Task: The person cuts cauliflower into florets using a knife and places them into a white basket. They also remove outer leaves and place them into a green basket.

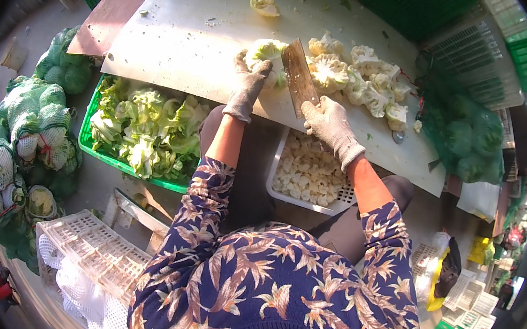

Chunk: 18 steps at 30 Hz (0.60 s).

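My left hand [246, 85], in a grey work glove, grips a cauliflower head [268, 52] that still carries some green leaf, resting on the pale tabletop [185, 40]. In my gloved right hand [332, 126] is a cleaver [299, 74], its broad stained blade raised and tilted beside the head. Whether the blade touches the cauliflower I cannot tell. To the right of the blade lies a heap of trimmed cauliflower pieces [328, 72]. A white basket [305, 202] below the table edge holds small florets [308, 171].
Left of my knees, a green crate [135, 170] is full of cauliflower leaves [149, 123]. Green net sacks of cauliflower [40, 112] stack at far left; another net sack [469, 133] stands at the right. A leafy scrap [264, 5] lies farther back. An overturned plastic crate [95, 248] sits behind left.
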Motion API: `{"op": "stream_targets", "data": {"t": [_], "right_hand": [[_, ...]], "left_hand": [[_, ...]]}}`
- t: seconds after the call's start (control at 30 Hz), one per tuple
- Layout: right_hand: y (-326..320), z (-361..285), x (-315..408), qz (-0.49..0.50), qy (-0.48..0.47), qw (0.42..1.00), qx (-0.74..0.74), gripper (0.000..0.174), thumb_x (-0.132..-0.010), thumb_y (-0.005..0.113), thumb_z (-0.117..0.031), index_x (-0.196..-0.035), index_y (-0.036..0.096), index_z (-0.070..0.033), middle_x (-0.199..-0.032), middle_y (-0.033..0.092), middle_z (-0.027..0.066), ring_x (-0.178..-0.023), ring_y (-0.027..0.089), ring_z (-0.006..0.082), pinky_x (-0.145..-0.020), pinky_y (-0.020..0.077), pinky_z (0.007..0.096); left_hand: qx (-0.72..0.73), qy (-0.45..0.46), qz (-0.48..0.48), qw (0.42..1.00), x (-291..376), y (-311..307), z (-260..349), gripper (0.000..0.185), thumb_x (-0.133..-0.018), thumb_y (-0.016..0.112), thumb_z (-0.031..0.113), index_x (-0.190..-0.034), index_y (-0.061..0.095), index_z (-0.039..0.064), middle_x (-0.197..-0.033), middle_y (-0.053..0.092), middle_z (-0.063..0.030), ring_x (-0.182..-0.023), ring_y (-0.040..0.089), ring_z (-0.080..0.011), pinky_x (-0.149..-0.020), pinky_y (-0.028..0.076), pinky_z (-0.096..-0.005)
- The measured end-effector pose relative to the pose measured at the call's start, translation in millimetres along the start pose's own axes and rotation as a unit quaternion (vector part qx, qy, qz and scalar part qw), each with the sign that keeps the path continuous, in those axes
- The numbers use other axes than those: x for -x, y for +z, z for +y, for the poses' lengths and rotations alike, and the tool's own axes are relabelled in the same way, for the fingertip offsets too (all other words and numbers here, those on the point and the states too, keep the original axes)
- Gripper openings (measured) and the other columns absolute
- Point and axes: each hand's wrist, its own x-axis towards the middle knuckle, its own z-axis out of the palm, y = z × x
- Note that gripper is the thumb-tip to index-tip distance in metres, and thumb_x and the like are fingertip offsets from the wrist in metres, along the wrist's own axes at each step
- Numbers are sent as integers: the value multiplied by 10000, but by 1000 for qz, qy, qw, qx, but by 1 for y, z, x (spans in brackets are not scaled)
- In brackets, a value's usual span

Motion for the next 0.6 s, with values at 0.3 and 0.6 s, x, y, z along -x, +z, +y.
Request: {"op": "stream_targets", "data": {"t": [0.3, 0.6], "right_hand": [[-5, -34, 2, -52, 40, 995, 74, 398, -922, 524, -340, -895, 649, 36, -673, 669, 120, -607, 673, 225, -641, 548, 385], [-23, -82, -18, -147, 191, 969, 46, 162, -888, 524, -123, -766, 561, -24, -608, 517, 75, -445, 464, 170, -368, 354, 352]], "left_hand": [[-16, 33, 6, 999, 11, 0, 7, 796, -874, 795, 195, -1482, 326, -14, -1314, 565, -200, -1193, 582, -269, -1020, 483, -369], [-69, 26, -8, 997, 10, 5, 0, 779, -876, 777, 142, -1504, 332, 27, -1346, 584, -259, -1220, 617, -323, -1013, 505, -392]]}}
